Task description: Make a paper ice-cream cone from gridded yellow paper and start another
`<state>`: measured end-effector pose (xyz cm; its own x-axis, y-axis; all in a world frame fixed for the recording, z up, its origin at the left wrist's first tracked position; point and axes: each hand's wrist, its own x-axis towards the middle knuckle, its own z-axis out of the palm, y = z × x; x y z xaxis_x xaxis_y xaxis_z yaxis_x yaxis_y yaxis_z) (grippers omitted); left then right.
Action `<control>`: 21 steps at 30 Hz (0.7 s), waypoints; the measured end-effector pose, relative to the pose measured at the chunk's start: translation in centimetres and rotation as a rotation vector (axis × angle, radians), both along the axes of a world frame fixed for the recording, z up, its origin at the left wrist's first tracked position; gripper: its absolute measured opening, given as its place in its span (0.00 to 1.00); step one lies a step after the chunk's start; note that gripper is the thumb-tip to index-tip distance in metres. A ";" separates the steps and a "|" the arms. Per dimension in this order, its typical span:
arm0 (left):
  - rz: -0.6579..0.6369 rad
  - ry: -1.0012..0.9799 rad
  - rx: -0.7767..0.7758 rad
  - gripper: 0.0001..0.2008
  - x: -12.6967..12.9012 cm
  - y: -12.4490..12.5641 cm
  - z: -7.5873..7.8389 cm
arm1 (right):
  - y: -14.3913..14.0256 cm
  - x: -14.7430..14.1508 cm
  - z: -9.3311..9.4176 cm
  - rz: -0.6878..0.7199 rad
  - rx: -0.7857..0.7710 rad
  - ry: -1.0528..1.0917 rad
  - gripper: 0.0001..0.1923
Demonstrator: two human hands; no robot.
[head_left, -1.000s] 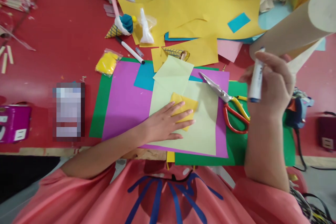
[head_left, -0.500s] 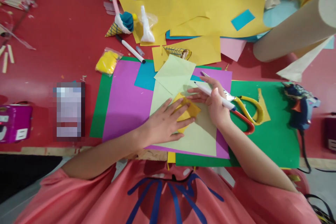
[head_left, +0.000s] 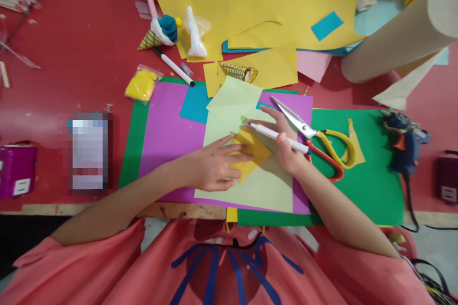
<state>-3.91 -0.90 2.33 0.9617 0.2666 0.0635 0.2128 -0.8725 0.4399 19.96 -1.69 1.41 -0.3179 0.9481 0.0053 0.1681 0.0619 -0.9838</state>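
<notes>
left hand covers perhaps half the yellow square.

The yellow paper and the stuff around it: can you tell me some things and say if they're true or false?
1. The left hand presses flat on the yellow paper square. True.
2. The right hand holds scissors. False: it holds a white marker; the scissors lie on the table beside it.
3. The yellow square lies on a pale green sheet. True.
4. The glue gun rests on the purple sheet. False: it sits at the right edge of the green sheet.
</notes>
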 end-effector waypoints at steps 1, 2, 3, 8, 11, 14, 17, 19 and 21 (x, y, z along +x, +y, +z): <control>-0.004 -0.026 -0.008 0.08 -0.2 0.1 0.1 | 0.0 0.0 -0.2 0.018 0.008 -0.006 0.35; -0.004 -0.050 -0.005 0.08 -0.3 0.2 0.2 | 0.0 0.0 -0.3 0.034 0.016 -0.016 0.35; 0.002 -0.067 0.012 0.09 -0.3 0.2 0.2 | 0.0 0.1 -0.5 0.049 0.025 -0.031 0.36; 0.182 0.041 0.215 0.24 0.7 -1.7 0.1 | 0.0 -0.1 -0.4 0.062 0.083 -0.134 0.37; 0.360 0.136 0.259 0.34 1.8 -3.2 -0.4 | 0.0 -0.1 -0.2 0.058 0.099 -0.141 0.37; 0.365 0.180 0.249 0.31 2.5 -3.8 -0.9 | 0.0 -0.2 -0.2 0.055 0.097 -0.129 0.37; 0.322 0.204 0.219 0.27 2.2 -3.5 -1.1 | -0.1 -0.2 -0.2 0.037 0.089 -0.118 0.37; 0.297 0.204 0.213 0.28 1.6 -3.0 -1.1 | -0.2 -0.1 -0.3 0.025 0.083 -0.097 0.36; 0.253 0.196 0.211 0.31 0.7 -2.5 -1.0 | -0.2 -0.1 -0.4 0.027 0.078 -0.069 0.35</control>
